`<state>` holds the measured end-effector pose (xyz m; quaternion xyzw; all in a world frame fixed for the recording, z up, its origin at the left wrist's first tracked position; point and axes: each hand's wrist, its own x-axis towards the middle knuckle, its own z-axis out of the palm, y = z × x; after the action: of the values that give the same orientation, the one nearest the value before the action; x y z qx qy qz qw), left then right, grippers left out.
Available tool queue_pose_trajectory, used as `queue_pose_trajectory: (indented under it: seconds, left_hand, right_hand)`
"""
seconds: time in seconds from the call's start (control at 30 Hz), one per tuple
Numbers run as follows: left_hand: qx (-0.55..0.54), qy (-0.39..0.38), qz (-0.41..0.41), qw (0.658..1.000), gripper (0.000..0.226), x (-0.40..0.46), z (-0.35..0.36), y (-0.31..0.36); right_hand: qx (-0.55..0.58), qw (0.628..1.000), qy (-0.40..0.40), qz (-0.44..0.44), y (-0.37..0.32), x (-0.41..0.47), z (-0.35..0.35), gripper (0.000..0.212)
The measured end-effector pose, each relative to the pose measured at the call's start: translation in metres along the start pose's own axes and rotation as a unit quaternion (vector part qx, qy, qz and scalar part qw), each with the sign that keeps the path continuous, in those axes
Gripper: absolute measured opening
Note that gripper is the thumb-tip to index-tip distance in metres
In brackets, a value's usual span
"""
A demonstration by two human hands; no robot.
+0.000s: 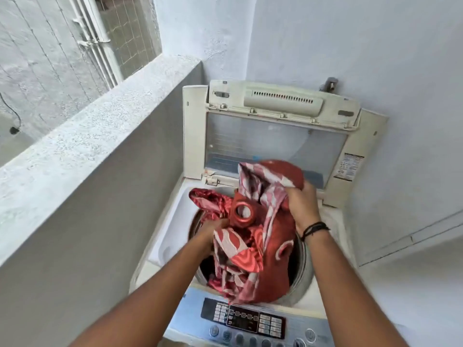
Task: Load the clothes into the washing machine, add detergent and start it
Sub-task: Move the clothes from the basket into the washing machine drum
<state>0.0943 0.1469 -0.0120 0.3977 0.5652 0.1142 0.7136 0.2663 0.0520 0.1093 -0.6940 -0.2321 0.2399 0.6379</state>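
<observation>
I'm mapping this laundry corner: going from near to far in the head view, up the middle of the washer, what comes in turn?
Control panel → red patterned cloth over the drum → raised lid → wall tap.
</observation>
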Motion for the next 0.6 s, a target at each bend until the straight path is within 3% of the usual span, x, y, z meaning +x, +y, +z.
queue_pose_trajectory:
  seconds: [0.07, 0.13, 0.3, 0.47, 0.6]
  left_hand:
    - [0.092, 0.012, -0.039, 0.995, 0.013, -0.007, -0.004, -0.021]
    - [0.147, 0.038, -0.05, 0.987, 0.017, -0.011, -0.011, -0.034]
    - [0.122, 0.082, -0.043, 0.988, 0.025, 0.002, -0.026, -0.041]
    - [0.003, 0.13, 0.052, 0.99, 0.022, 0.017, -0.037, -0.04]
    - [-0.059, 0.105, 0.094, 0.988, 0.059, 0.001, -0.041, -0.023]
  right_hand:
    - [-0.057, 0.996, -0.021, 0.062, 0.041, -0.003, -0.01, 0.02]
    - [-0.125, 0.983, -0.032, 0.134, 0.079, -0.007, -0.02, 0.019]
    - [-0.256, 0.94, -0.005, 0.225, 0.129, -0.01, -0.035, 0.035]
    - [-0.211, 0.943, 0.1, 0.238, 0.123, 0.003, -0.037, 0.032]
    - [-0.157, 0.948, 0.106, 0.254, 0.13, 0.009, -0.036, 0.052]
